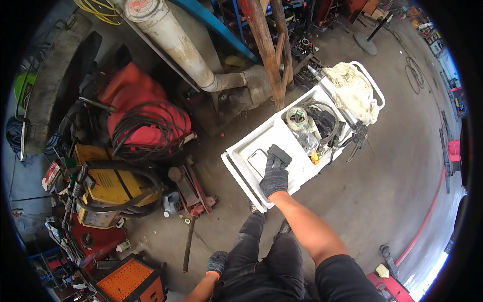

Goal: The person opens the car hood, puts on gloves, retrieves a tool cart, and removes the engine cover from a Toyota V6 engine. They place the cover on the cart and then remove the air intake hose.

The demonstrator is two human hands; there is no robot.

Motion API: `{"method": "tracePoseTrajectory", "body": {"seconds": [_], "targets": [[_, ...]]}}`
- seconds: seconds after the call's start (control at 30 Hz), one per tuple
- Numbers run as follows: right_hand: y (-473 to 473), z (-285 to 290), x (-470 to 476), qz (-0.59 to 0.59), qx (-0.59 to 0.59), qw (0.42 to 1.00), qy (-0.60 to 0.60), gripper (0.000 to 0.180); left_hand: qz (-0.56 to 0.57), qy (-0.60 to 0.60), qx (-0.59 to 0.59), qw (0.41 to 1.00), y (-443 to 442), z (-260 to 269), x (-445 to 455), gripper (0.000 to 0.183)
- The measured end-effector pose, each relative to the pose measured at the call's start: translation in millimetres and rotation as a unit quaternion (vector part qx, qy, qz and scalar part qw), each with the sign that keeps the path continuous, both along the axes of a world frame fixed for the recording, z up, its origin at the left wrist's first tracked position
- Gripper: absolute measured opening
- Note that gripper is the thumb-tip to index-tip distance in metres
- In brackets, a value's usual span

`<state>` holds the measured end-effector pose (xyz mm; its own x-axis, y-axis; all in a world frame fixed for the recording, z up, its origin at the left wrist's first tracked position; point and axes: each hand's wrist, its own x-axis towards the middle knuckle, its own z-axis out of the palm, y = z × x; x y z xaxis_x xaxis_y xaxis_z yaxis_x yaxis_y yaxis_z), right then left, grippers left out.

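My right hand [274, 179], in a dark grey knit glove with an orange cuff, reaches into the near section of a white plastic cart [236, 175]. Its fingers are on a small black oblong device [280, 155]; whether they grip it is hard to tell. A phone-shaped item with a dark rim and a white face [258, 161] lies just left of the fingers. My left hand [217, 261], gloved alike, hangs beside my left thigh with its fingers curled, away from the cart.
The cart's far section holds a tape roll [297, 117] and black cables; a cream rag [351, 88] lies at its far end. To the left stand a red floor jack [194, 192], a yellow machine [113, 181] and coiled cable [151, 128]. A wooden post [266, 45] rises beyond the cart.
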<state>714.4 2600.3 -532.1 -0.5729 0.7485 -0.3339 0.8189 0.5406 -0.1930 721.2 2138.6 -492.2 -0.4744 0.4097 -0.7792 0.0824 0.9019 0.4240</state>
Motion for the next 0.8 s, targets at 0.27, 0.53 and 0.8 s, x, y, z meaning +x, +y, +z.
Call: {"method": "tracePoseTrajectory", "body": {"seconds": [0.27, 0.53, 0.8], "targets": [[-0.5, -8.0, 4.7, -0.026, -0.043, 0.998, 0.049, 0.066, -0.083, 0.005, -0.05, 0.995, -5.6, -14.8, 26.0, 0.033], [-61.6, 24.0, 152.0, -0.044, -0.085, 0.893, 0.441, 0.062, 0.061, 0.055, -0.082, 0.993, -4.2, 2.3, 72.1, 0.023], [-139.4, -271.7, 288.8, -0.393, -0.346, 0.817, 0.243, 0.03, -0.069, 0.222, -0.172, 0.957, 48.4, -14.0, 90.1, 0.041]]}}
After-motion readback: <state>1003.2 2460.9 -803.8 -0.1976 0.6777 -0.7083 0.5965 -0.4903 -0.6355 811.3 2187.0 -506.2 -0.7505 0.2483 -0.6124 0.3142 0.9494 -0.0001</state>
